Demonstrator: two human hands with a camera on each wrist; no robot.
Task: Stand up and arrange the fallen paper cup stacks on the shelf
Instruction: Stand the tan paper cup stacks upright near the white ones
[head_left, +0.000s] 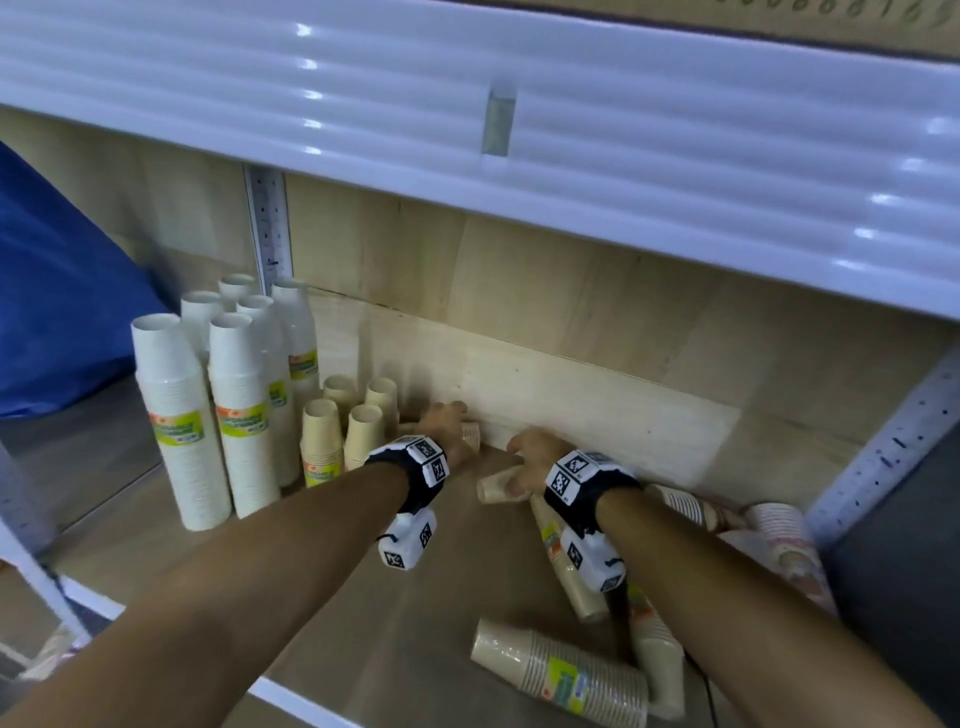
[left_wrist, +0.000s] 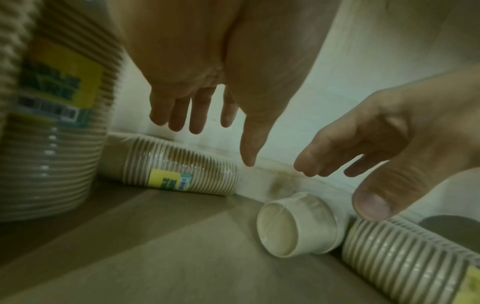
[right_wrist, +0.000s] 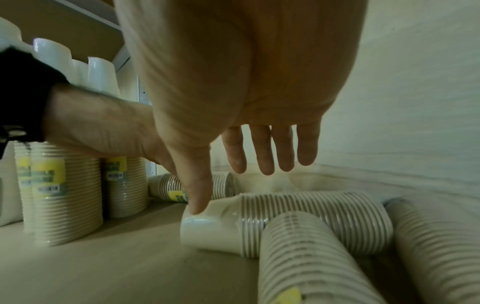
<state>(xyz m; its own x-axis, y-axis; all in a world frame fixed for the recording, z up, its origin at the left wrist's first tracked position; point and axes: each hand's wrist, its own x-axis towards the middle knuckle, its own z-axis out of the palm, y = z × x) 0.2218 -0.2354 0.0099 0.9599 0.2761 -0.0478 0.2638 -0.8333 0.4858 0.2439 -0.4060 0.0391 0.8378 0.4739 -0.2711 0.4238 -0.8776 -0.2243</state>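
Both hands reach deep into the wooden shelf (head_left: 363, 597). My left hand (head_left: 452, 415) hovers with straight fingers just above a short beige cup stack (left_wrist: 179, 170) lying on its side against the back wall, without touching it. My right hand (right_wrist: 233, 185) is spread over another fallen beige stack (right_wrist: 311, 222); its thumb presses the end cup, the other fingers hang free. More fallen stacks lie in front: one (head_left: 566, 561) under the right wrist and one (head_left: 561, 670) near the shelf's front edge. Tall white stacks (head_left: 182, 415) and short beige stacks (head_left: 322, 441) stand upright at the left.
The white upper shelf edge (head_left: 519, 130) hangs low over the hands. Patterned cup stacks (head_left: 784, 540) lie at the far right beside a perforated metal upright (head_left: 883, 441). A blue bag (head_left: 52, 312) fills the left. Bare board shows between the upright stacks and the fallen ones.
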